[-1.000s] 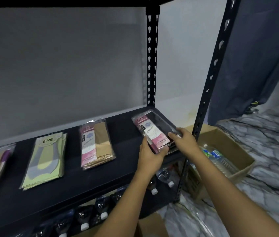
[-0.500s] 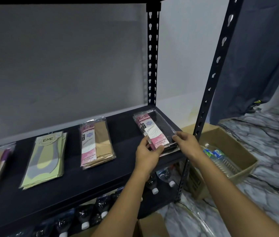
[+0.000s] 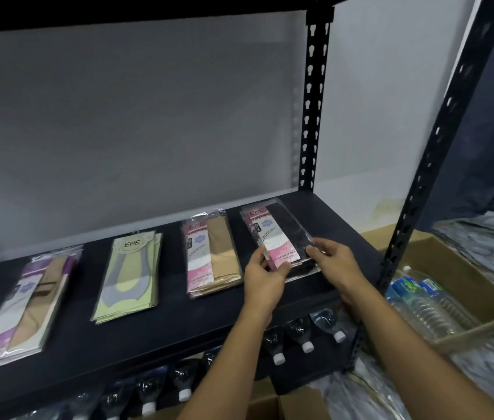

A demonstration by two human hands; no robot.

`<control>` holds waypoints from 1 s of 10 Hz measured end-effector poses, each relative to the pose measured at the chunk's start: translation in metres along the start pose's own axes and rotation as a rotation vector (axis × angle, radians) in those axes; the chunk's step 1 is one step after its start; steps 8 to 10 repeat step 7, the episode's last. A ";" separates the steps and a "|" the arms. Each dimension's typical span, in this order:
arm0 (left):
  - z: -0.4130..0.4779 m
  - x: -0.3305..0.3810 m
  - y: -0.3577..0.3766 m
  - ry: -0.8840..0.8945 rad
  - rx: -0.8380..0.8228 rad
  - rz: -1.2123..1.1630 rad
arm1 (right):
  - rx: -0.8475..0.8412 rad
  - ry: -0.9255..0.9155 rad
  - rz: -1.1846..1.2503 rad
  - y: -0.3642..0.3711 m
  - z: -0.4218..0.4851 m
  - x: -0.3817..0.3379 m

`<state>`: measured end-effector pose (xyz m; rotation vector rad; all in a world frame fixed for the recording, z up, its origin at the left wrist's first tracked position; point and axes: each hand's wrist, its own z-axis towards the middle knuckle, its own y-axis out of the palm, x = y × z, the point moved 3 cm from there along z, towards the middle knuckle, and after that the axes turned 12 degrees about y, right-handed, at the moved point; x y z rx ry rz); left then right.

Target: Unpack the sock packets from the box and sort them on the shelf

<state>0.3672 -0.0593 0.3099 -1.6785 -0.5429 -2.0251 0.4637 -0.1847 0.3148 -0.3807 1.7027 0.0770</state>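
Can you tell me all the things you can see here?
Black-sock packet: one, pink card, right end of shelf, held.
Tan-sock packets: one pile, pink card, beside it.
Green packets: one pile, mid shelf.
Purple packets: one pile, left end.
Shelf: one, black.
Bottles below: several, white caps.
Cardboard box: one, brown, floor right, bottles inside.
Left hand, right hand: gripping the black-sock packet's near end.
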 end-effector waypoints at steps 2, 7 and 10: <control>0.015 -0.004 0.009 0.021 0.016 0.004 | 0.024 0.017 -0.021 0.000 0.019 -0.004; 0.014 0.009 0.007 0.012 -0.066 0.047 | 0.157 0.018 -0.117 -0.015 0.011 -0.002; 0.014 0.009 0.007 0.012 -0.066 0.047 | 0.157 0.018 -0.117 -0.015 0.011 -0.002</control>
